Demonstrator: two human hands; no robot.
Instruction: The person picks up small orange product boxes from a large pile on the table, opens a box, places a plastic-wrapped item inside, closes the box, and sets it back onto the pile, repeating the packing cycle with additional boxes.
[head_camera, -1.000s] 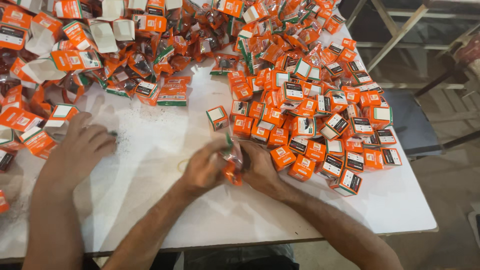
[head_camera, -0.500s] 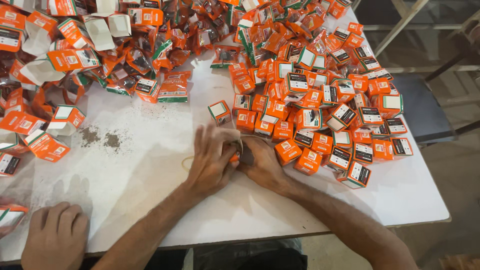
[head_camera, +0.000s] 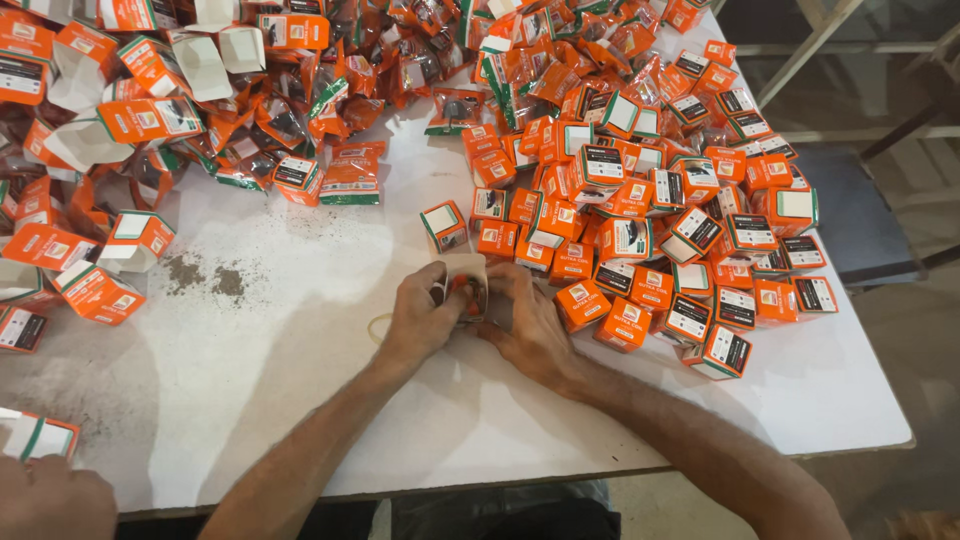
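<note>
Compared with half a second ago, the view has shifted a little and the two hands have drawn closer over the same spot near the middle of the white worktop (head_camera: 300, 400): the left hand (head_camera: 420, 320) and the right hand (head_camera: 525, 320) now meet around a small open carton (head_camera: 466, 275), pale inside with a bit of orange showing, and both are clamped on it with fingers curled at its mouth. The other person's hand (head_camera: 50, 500), which earlier lay on the worktop at the lower left, has slid down to the very corner of the view, beside a lone orange box (head_camera: 40, 435). A single closed box (head_camera: 445, 226) stands just beyond the held carton, apart from it. To the right, a dense field of closed orange boxes (head_camera: 680, 230) runs from just beside the right hand out to the worktop's right edge, the outermost ones sitting close to that edge. Across the far side lies a heap of orange sachets (head_camera: 350, 175) mixed with open empty cartons (head_camera: 215, 50), and more boxes crowd the left border. Between these piles, the worktop is bare from the hands leftward and toward the near edge, apart from a patch of dark crumbs (head_camera: 205, 277) and a thin ring (head_camera: 380, 325) next to the left hand.
</note>
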